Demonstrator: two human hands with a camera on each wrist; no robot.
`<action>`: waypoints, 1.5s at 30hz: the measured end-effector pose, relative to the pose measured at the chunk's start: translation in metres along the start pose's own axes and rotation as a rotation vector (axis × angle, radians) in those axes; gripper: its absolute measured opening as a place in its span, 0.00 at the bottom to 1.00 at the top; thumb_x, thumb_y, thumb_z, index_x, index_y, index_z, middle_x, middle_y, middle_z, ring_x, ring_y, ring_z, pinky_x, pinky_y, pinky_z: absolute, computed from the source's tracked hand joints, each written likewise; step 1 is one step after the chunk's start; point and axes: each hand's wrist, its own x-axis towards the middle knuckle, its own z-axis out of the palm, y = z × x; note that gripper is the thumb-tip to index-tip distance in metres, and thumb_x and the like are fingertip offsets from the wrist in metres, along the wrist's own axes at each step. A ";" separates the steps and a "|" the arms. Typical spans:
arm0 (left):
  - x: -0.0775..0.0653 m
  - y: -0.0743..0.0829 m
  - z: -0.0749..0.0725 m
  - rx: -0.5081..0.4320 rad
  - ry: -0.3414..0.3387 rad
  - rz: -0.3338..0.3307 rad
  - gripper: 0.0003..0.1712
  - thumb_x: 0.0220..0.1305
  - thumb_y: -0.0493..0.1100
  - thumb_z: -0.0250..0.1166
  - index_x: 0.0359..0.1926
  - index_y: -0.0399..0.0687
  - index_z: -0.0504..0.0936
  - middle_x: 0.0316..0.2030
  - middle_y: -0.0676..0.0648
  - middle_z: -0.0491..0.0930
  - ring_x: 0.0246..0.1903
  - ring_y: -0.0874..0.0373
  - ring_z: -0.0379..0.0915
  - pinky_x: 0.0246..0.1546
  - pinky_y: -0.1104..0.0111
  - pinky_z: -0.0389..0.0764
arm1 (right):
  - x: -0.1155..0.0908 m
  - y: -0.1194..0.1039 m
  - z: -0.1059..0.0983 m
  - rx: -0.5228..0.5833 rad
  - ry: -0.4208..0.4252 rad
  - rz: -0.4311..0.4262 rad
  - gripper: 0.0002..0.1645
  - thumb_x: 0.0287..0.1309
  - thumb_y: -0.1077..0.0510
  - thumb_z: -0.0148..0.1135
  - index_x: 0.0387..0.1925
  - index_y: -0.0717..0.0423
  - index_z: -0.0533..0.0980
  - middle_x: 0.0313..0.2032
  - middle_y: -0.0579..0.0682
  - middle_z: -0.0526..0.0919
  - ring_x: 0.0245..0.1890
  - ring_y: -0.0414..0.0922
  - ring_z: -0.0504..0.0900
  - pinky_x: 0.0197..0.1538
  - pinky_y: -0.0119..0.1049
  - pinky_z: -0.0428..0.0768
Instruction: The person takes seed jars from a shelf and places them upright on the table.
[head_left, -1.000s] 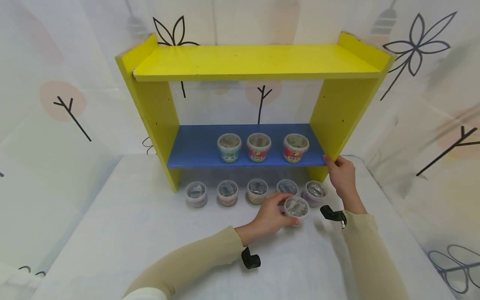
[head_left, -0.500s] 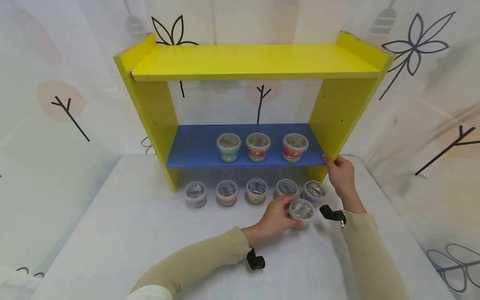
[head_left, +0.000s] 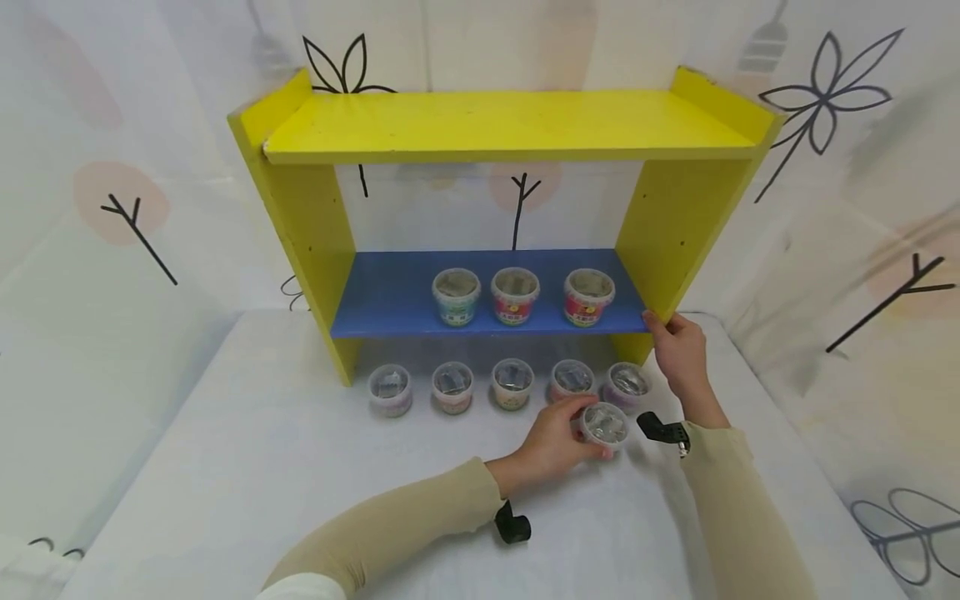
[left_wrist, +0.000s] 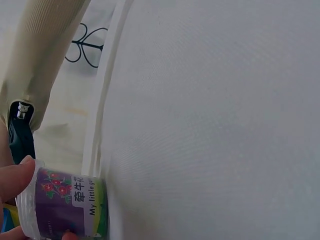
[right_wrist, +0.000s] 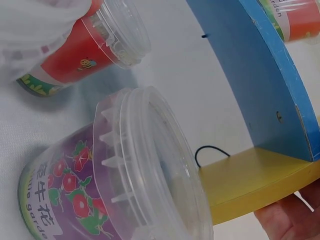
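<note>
My left hand grips a small lidded plastic tub from its left side, thumb in front and fingers behind. In the left wrist view this tub has a purple label with red flowers, and its base meets the white tabletop. My right hand holds the lower right side panel of the yellow and blue shelf unit, thumb at the end of the blue board. Closest to the held tub stand a purple tub and a reddish tub.
Three more tubs, a left one, a second and a third, continue the row below the blue board. On that board stand a teal-labelled tub and two red-labelled ones. A yellow board spans above.
My left hand has shifted right and slightly toward me with the tub, then slowed almost to a stop. The right hand stays on the shelf unit.
</note>
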 end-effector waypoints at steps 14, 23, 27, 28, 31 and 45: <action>-0.014 0.016 -0.026 0.003 -0.005 0.111 0.39 0.54 0.44 0.78 0.67 0.50 0.75 0.66 0.54 0.72 0.64 0.64 0.67 0.53 0.75 0.77 | -0.001 0.004 0.000 0.002 -0.012 -0.005 0.38 0.71 0.37 0.50 0.62 0.66 0.74 0.53 0.65 0.81 0.50 0.53 0.75 0.51 0.42 0.72; -0.021 0.014 -0.064 -0.041 0.068 0.140 0.35 0.59 0.43 0.74 0.66 0.50 0.74 0.59 0.47 0.78 0.58 0.52 0.74 0.53 0.69 0.79 | -0.002 0.003 0.000 0.012 -0.023 -0.020 0.38 0.71 0.38 0.50 0.62 0.67 0.74 0.54 0.66 0.81 0.52 0.57 0.76 0.58 0.52 0.73; -0.022 0.012 -0.087 -0.088 0.133 0.147 0.33 0.59 0.42 0.74 0.65 0.50 0.76 0.58 0.47 0.79 0.58 0.50 0.75 0.54 0.62 0.80 | -0.002 0.003 -0.001 0.011 -0.024 -0.023 0.38 0.72 0.38 0.50 0.63 0.67 0.73 0.55 0.66 0.80 0.55 0.59 0.76 0.62 0.56 0.72; -0.023 0.011 -0.092 -0.113 0.150 0.153 0.32 0.59 0.41 0.74 0.64 0.50 0.77 0.58 0.47 0.79 0.58 0.48 0.75 0.55 0.59 0.79 | -0.002 0.003 -0.001 0.009 -0.021 -0.023 0.38 0.72 0.38 0.50 0.63 0.67 0.73 0.55 0.66 0.80 0.55 0.59 0.76 0.62 0.56 0.72; -0.025 0.007 -0.108 -0.159 0.197 0.170 0.30 0.58 0.39 0.74 0.63 0.50 0.78 0.58 0.48 0.79 0.57 0.46 0.75 0.55 0.50 0.78 | -0.001 0.003 -0.001 0.000 -0.010 -0.026 0.38 0.71 0.38 0.50 0.62 0.67 0.74 0.54 0.65 0.81 0.53 0.58 0.77 0.58 0.51 0.74; -0.038 0.005 -0.187 -0.128 0.517 0.180 0.23 0.57 0.37 0.74 0.55 0.42 0.82 0.51 0.43 0.83 0.50 0.47 0.79 0.51 0.45 0.79 | -0.002 0.004 -0.001 0.000 -0.002 -0.036 0.37 0.72 0.38 0.50 0.62 0.66 0.74 0.53 0.65 0.81 0.52 0.57 0.77 0.56 0.49 0.73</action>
